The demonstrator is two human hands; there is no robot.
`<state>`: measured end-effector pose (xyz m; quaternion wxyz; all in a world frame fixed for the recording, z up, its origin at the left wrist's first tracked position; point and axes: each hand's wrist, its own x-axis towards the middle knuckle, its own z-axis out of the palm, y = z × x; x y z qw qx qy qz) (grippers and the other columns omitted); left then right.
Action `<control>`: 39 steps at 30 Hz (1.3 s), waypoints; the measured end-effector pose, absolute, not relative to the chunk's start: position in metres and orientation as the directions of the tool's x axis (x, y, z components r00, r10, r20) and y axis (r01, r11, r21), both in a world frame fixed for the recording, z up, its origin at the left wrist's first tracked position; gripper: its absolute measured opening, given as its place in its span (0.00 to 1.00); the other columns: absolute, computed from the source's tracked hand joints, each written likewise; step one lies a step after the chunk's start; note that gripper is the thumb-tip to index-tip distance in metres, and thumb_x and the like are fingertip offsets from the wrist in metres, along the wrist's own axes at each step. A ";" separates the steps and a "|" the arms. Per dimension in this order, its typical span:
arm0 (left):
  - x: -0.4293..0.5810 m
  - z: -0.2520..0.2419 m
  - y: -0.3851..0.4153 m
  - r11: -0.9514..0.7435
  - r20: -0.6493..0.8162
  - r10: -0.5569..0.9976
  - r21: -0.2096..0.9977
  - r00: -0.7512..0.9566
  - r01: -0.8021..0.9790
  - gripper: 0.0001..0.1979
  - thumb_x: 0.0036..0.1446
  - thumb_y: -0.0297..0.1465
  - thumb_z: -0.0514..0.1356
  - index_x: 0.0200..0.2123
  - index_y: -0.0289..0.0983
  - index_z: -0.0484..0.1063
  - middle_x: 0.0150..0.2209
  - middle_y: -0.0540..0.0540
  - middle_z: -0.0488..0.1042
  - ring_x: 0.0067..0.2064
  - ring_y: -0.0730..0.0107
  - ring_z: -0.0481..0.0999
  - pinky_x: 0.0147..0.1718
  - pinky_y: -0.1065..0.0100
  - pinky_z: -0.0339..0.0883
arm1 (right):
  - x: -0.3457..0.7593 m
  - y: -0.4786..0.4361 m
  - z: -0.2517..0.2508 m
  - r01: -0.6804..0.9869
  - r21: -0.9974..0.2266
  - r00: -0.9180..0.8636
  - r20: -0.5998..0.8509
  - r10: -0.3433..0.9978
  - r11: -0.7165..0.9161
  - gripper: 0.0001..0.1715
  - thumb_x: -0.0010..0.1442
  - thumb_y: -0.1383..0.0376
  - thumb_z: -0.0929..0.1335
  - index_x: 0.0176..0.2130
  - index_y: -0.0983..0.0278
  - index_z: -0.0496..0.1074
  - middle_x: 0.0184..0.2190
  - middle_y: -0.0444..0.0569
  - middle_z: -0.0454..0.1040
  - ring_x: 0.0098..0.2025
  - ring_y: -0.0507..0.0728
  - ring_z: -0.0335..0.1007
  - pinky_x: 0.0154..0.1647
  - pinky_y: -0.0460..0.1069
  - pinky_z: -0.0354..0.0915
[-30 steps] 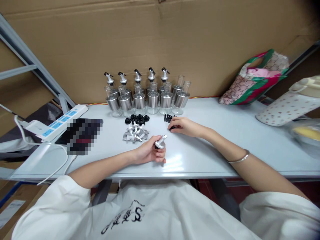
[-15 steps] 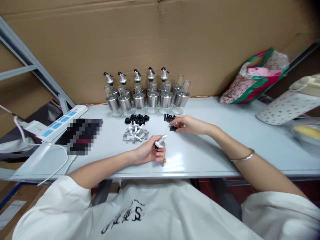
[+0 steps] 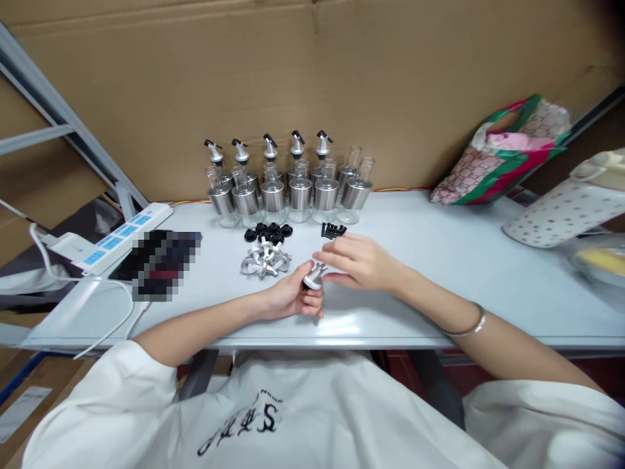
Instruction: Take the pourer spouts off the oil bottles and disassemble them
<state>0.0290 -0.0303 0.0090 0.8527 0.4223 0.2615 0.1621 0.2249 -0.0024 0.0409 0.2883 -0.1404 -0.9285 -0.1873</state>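
Observation:
My left hand (image 3: 290, 296) is wrapped round a silver pourer spout (image 3: 314, 279) with a black base, its tip tilted up. My right hand (image 3: 366, 262) is at the spout's tip with thumb and fingers drawn together; what they pinch is too small to make out. Beyond the right fingers lie several small black lever pieces (image 3: 333, 230). Left of them sit a pile of silver spouts (image 3: 265, 260) and a cluster of black stoppers (image 3: 268, 232). Several glass bottles with steel sleeves (image 3: 299, 193) stand behind, the back ones fitted with silver pourers (image 3: 297, 146).
A white power strip (image 3: 127, 238) and a dark, pixelated object (image 3: 161, 264) lie at the left of the table (image 3: 430, 286). At the right are a patterned bag (image 3: 498, 159), a dotted white jug (image 3: 561, 208) and a clear bag (image 3: 598, 260). Cardboard (image 3: 312, 78) forms the back.
My right hand has moved left and nearer, from the small black pieces to the tip of the spout. My left hand keeps its hold and has barely moved.

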 end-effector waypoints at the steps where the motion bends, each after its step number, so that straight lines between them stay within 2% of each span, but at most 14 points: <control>1: 0.029 0.009 -0.031 0.585 -0.312 0.513 0.809 0.800 -0.059 0.28 0.57 0.56 0.45 0.22 0.38 0.54 0.18 0.59 0.50 0.18 0.80 0.51 0.34 0.67 0.66 | 0.221 -0.005 0.041 0.341 0.314 -0.814 0.570 0.111 0.886 0.17 0.68 0.59 0.57 0.46 0.66 0.66 0.31 0.51 0.72 0.30 0.53 0.65 0.32 0.48 0.58; 5: 0.030 0.014 -0.037 0.537 -0.306 0.588 0.840 0.749 -0.079 0.26 0.54 0.56 0.50 0.25 0.38 0.54 0.17 0.60 0.49 0.17 0.82 0.48 0.32 0.70 0.65 | 0.212 -0.009 0.043 0.320 0.392 -0.847 0.527 0.075 0.862 0.13 0.68 0.65 0.57 0.38 0.66 0.67 0.27 0.47 0.70 0.28 0.52 0.61 0.30 0.48 0.55; 9: 0.031 0.017 -0.040 0.486 -0.281 0.622 0.870 0.731 -0.079 0.28 0.55 0.58 0.46 0.22 0.38 0.53 0.15 0.62 0.45 0.15 0.84 0.45 0.30 0.69 0.65 | 0.213 -0.009 0.046 0.328 0.429 -0.841 0.539 0.053 0.841 0.13 0.67 0.62 0.59 0.32 0.64 0.66 0.25 0.46 0.69 0.26 0.52 0.59 0.30 0.48 0.54; 13: 0.032 0.017 -0.041 0.487 -0.294 0.669 0.867 0.683 -0.104 0.30 0.53 0.59 0.45 0.20 0.39 0.51 0.14 0.63 0.42 0.15 0.84 0.43 0.29 0.69 0.65 | 0.220 -0.008 0.046 0.320 0.485 -0.852 0.523 0.024 0.814 0.13 0.66 0.59 0.61 0.32 0.64 0.65 0.26 0.45 0.69 0.27 0.51 0.59 0.30 0.48 0.54; 18: 0.032 0.020 -0.042 0.490 -0.303 0.684 0.864 0.664 -0.111 0.29 0.54 0.58 0.47 0.19 0.39 0.49 0.13 0.63 0.43 0.15 0.83 0.44 0.30 0.70 0.64 | 0.230 -0.005 0.048 0.310 0.562 -0.864 0.503 -0.020 0.767 0.04 0.64 0.69 0.62 0.38 0.62 0.66 0.32 0.46 0.72 0.30 0.51 0.62 0.33 0.48 0.56; 20: 0.031 0.021 -0.042 0.509 -0.306 0.662 0.853 0.684 -0.111 0.28 0.56 0.56 0.46 0.19 0.39 0.50 0.13 0.62 0.43 0.15 0.83 0.44 0.29 0.70 0.64 | 0.232 -0.004 0.048 0.303 0.569 -0.857 0.514 -0.043 0.764 0.03 0.63 0.69 0.63 0.39 0.62 0.66 0.32 0.47 0.73 0.32 0.51 0.63 0.34 0.48 0.57; 23: 0.032 0.021 -0.042 0.551 -0.322 0.655 0.823 0.684 -0.140 0.26 0.59 0.52 0.47 0.20 0.38 0.51 0.14 0.62 0.46 0.15 0.84 0.46 0.29 0.71 0.64 | 0.233 -0.003 0.048 0.293 0.576 -0.848 0.526 -0.072 0.763 0.01 0.62 0.66 0.65 0.37 0.60 0.67 0.30 0.45 0.73 0.32 0.51 0.64 0.34 0.49 0.58; 28: 0.033 0.018 -0.040 0.619 -0.328 0.664 0.745 0.672 -0.249 0.19 0.60 0.45 0.53 0.26 0.36 0.58 0.18 0.60 0.53 0.18 0.83 0.52 0.32 0.71 0.65 | 0.233 -0.002 0.046 0.299 0.628 -0.856 0.510 -0.089 0.718 0.06 0.63 0.65 0.64 0.34 0.60 0.69 0.29 0.44 0.73 0.32 0.51 0.65 0.35 0.49 0.60; 34: 0.030 0.019 -0.039 0.633 -0.246 0.601 0.728 0.760 -0.265 0.18 0.58 0.45 0.56 0.30 0.35 0.61 0.21 0.57 0.57 0.21 0.81 0.57 0.35 0.69 0.65 | 0.235 -0.001 0.045 0.314 0.651 -0.825 0.547 -0.141 0.691 0.07 0.61 0.64 0.65 0.31 0.61 0.70 0.28 0.45 0.73 0.32 0.52 0.64 0.36 0.51 0.61; 39: 0.023 0.019 -0.033 0.598 -0.164 0.547 0.763 0.821 -0.246 0.17 0.56 0.44 0.59 0.34 0.36 0.62 0.24 0.56 0.58 0.22 0.81 0.61 0.35 0.67 0.64 | 0.235 0.000 0.045 0.307 0.651 -0.812 0.559 -0.165 0.694 0.09 0.62 0.66 0.64 0.30 0.60 0.69 0.29 0.44 0.74 0.33 0.52 0.65 0.37 0.50 0.61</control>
